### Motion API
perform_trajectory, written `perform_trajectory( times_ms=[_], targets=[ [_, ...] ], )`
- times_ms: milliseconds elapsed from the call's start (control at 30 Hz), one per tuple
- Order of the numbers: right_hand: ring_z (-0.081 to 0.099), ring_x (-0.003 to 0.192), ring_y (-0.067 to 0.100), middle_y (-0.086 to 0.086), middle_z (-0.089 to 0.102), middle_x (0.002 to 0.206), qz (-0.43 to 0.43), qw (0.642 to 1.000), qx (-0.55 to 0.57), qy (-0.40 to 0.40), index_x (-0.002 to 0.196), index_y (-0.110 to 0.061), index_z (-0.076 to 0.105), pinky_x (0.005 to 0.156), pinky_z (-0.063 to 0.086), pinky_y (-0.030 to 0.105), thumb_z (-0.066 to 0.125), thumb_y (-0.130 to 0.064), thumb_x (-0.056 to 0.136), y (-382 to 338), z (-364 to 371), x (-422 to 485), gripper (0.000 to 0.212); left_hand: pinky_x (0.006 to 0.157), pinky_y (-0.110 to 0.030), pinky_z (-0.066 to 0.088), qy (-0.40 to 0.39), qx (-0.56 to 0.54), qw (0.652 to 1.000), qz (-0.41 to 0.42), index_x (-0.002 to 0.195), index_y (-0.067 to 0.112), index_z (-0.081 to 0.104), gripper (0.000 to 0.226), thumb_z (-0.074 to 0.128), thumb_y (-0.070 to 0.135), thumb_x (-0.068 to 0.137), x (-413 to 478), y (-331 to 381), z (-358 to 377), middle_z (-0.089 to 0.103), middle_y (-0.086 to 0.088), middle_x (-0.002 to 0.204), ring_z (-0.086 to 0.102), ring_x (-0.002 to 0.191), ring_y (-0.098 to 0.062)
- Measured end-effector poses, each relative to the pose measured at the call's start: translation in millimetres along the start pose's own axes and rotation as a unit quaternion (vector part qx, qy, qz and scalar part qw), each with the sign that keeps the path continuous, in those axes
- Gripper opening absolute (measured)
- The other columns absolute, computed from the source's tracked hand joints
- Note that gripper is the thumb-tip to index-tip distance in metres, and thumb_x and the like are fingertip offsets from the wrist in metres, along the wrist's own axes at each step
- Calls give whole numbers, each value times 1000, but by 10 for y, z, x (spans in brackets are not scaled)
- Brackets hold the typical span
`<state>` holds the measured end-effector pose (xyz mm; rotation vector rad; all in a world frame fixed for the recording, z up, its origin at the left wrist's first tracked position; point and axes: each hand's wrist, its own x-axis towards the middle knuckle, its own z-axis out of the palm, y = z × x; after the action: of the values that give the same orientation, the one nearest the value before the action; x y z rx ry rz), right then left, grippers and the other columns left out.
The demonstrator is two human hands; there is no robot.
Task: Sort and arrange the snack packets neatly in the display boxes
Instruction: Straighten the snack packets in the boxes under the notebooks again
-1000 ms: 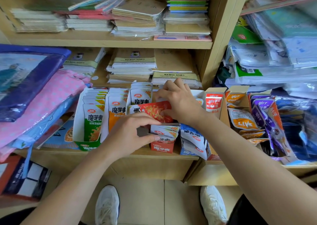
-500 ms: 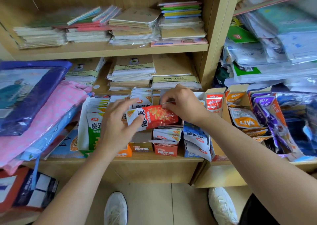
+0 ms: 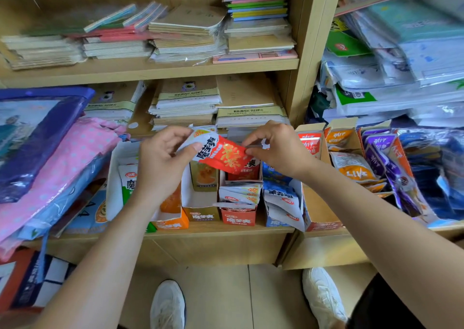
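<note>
Red with a white end, the snack packet (image 3: pixel 222 154) hangs tilted over the row of display boxes (image 3: pixel 202 215), just above the red box (image 3: pixel 238 219), which on my feed is stacked with similar packets. The left hand (image 3: pixel 160 163) pinches the white end between its thumb and curled fingers, while the right hand (image 3: pixel 276 148) nips the red end with thumb and forefinger. The boxes stand side by side on the wooden shelf (image 3: pixel 221 231).

Bright even light, soft blur, wide-angle edge distortion
</note>
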<state>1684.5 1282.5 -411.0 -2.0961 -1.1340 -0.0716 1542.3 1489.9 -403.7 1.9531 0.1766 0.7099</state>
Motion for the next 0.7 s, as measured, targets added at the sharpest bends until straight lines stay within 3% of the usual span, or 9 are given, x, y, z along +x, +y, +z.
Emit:
perform_trajectory(
  times_ms=[133, 300, 433, 533, 633, 700],
  targets=[
    [56, 81, -2, -14, 65, 93, -17, 999, -42, -1, 104, -12, 77, 72, 38, -1, 80, -6, 81, 99, -90, -81, 24, 78, -16, 53, -63, 91, 989, 96, 92, 35, 70, 26, 74, 9, 89, -12, 122, 67, 73, 22, 88, 70, 91, -4],
    [58, 79, -8, -10, 66, 98, -16, 1000, -22, -7, 111, -9, 75, 71, 44, 3, 75, 2, 85, 177, -150, -177, 29, 84, -37, 59, -148, 157, 975, 61, 96, 34, 77, 16, 75, 21, 89, -20, 87, 211, 74, 20, 89, 71, 87, -3],
    [61, 82, -7, -4, 72, 101, -1, 1000, -10, -5, 114, -12, 75, 74, 44, 4, 73, -2, 88, 226, -116, -220, 28, 80, -38, 58, -206, 233, 949, 47, 111, 33, 76, 18, 69, 30, 95, -26, -25, 404, 74, 17, 103, 69, 81, -5],
    [63, 83, 0, -3, 73, 102, 2, 1000, 0, -4, 114, -12, 75, 74, 50, 10, 71, -4, 90, 188, -127, -238, 26, 79, -40, 56, -260, 183, 948, -21, 115, 24, 76, 24, 59, 33, 101, 25, -63, 409, 74, 1, 95, 66, 81, -11],
    [66, 84, 5, -6, 72, 98, 1, 999, 45, -19, 109, -13, 75, 72, 52, 16, 74, -15, 89, 34, -181, -307, 20, 81, -39, 62, -214, 84, 971, -62, 118, 27, 74, 23, 59, 27, 101, 40, 30, 263, 74, 5, 109, 68, 101, -7],
    [65, 86, 5, -8, 70, 100, 17, 995, 73, -65, 110, -17, 74, 70, 50, 15, 77, -35, 85, -79, -222, -385, 32, 79, -35, 61, -209, 59, 975, -44, 112, 29, 75, 21, 68, 34, 94, -4, 89, 139, 74, 9, 106, 67, 102, -9]
  ],
)
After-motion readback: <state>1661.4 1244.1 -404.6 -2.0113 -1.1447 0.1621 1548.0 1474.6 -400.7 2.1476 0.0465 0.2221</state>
